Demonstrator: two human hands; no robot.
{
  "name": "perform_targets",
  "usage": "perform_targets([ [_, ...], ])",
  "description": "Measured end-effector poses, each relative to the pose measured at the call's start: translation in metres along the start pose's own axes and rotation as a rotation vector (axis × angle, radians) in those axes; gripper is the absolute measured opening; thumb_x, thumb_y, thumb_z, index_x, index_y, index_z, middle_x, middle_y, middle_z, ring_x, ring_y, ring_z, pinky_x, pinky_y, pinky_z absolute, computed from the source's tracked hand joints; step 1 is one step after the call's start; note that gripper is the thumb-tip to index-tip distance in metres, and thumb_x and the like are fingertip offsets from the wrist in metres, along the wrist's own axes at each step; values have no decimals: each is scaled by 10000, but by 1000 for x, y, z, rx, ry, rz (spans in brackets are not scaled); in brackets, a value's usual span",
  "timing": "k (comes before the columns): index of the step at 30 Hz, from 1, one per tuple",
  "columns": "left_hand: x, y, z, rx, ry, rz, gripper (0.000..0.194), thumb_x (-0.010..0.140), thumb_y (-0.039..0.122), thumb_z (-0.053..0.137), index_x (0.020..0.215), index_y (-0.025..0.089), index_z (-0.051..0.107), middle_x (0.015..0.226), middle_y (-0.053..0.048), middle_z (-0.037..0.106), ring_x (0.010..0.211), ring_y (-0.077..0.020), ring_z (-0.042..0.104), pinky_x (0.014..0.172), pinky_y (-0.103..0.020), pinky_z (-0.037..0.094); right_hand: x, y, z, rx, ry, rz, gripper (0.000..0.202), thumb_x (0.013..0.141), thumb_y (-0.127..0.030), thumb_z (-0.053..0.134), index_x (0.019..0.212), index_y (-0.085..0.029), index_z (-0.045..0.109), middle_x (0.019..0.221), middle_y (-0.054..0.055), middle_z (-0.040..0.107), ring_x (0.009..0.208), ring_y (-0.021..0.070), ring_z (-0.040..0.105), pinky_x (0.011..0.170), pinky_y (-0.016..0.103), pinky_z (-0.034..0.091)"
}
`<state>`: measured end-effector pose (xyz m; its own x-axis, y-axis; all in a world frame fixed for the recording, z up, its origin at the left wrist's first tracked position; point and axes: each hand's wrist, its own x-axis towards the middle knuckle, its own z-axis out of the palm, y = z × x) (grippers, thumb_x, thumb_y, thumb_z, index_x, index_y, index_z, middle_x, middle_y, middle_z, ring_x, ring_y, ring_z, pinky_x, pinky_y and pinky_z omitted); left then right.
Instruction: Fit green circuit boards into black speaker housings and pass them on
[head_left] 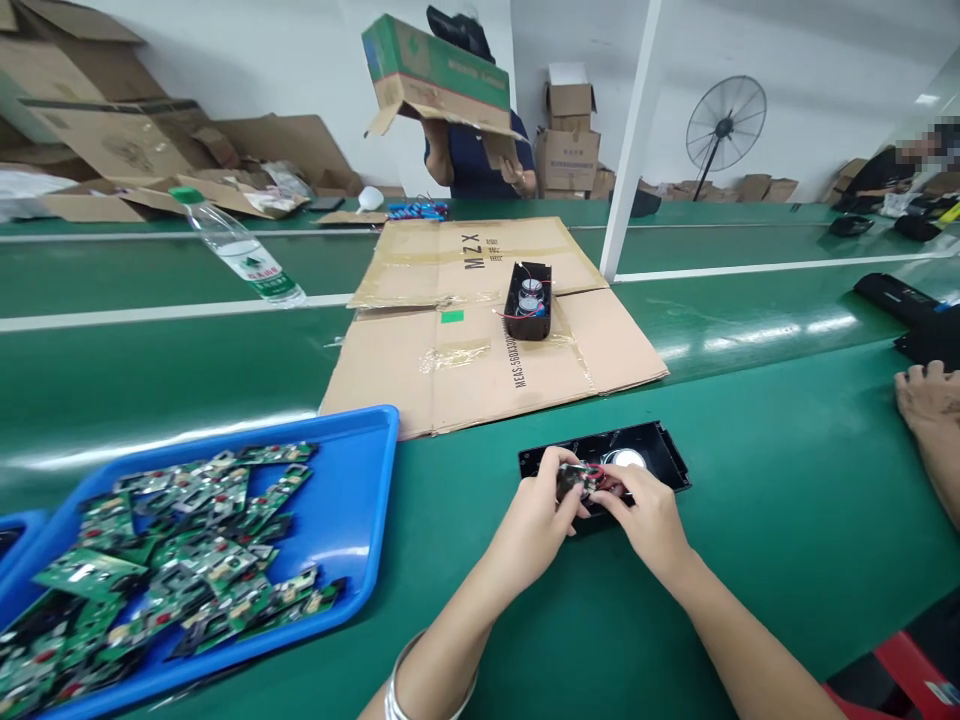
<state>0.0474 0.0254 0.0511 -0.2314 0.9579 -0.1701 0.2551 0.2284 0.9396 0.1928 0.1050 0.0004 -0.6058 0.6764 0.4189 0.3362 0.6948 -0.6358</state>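
Observation:
Both my hands meet over a black speaker housing (652, 440) lying on the green bench. Between thumb and fingers, my left hand (541, 505) grips a small circuit board (574, 478). My right hand (651, 515) is pinched at red wires (598, 476) beside that board; its fingertips partly hide what they hold. A round silver speaker (626, 459) shows inside the housing, just past my right fingers. To my left, a blue tray (386, 470) carries a heap of green circuit boards (217, 550).
Flattened cardboard (390, 370) lies ahead, bearing another black housing (529, 325) with speakers and wires. A tilted water bottle (251, 262) is at left. Across the bench a person holds up a green carton (442, 80). Another person's hand (930, 395) rests at right. A white post (630, 140) stands beyond.

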Motion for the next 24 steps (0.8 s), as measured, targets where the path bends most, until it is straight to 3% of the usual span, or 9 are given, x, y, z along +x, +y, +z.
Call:
perform_targets([
  [5,1,1,-15,-29,-28,-35,209,810,277,450,1004,200,454,645,-10,675,491,-130,587,506,-250,470,11,17,-33,-105,89,45,188,825,-331,567,952,-193,584,1005,82,561,901,215,554,758,356,495],
  [9,1,-1,-26,22,-3,-31,244,770,311,518,988,201,508,624,4,655,492,-135,566,466,-233,431,8,22,-53,-191,-119,-84,162,779,-323,636,892,-216,590,923,51,595,911,232,520,763,391,465],
  [12,2,-3,-31,136,107,21,273,710,378,598,907,193,565,579,22,600,529,-151,550,483,-236,394,-1,20,-48,-268,-237,-187,145,774,-310,650,870,-214,599,870,43,609,854,220,516,708,370,447],
  [15,6,-5,-30,220,175,10,286,689,468,601,704,183,569,517,30,554,518,-147,507,490,-235,342,-9,21,-36,-313,-188,-243,120,833,-271,579,743,-194,592,730,32,595,738,190,505,641,336,412],
  [19,14,-7,-21,243,171,-43,488,772,563,430,464,185,442,432,28,462,450,-124,433,466,-239,299,-13,29,-33,-298,-130,-221,169,847,-261,559,695,-191,580,680,17,580,701,180,496,654,334,388],
  [21,21,-8,-16,200,130,-50,524,797,573,366,452,184,430,417,29,444,425,-119,432,463,-241,317,-14,38,-40,-304,-113,-198,176,857,-285,544,713,-194,587,687,19,586,707,181,500,672,339,388],
  [24,35,-12,-14,119,84,-39,490,821,559,321,639,167,553,491,29,513,424,-120,486,468,-241,373,-16,63,-59,-390,-39,-137,218,860,-360,522,738,-201,608,725,37,608,736,200,514,688,356,386],
])
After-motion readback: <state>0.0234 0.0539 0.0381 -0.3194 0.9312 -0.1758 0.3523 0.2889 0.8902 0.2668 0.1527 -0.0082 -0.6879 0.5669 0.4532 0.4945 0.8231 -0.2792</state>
